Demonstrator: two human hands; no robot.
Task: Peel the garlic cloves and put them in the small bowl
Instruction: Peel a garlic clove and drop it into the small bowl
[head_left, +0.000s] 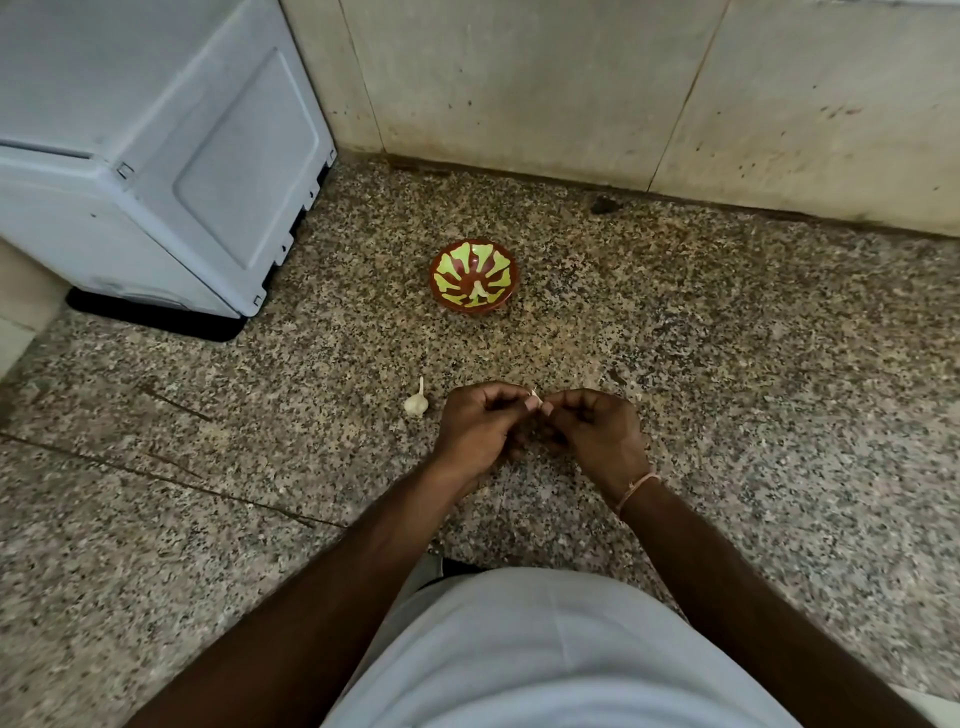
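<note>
The left hand (480, 423) and right hand (592, 428) meet fingertip to fingertip above the speckled stone counter (727, 374), fingers curled, both pinching a small pale garlic clove (535, 405) that is mostly hidden between them. Just left of the left hand a garlic bulb (416, 402) lies on the counter. Farther back sits the small bowl (474, 276), red with green markings, holding one peeled clove (480, 291). A white appliance (156, 156) stands at the far left; no writing is legible.

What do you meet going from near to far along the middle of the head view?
White shirt → the two hands, left hand and right hand, pinching a small garlic clove → red-and-green patterned small bowl → beige tiled wall.
</note>
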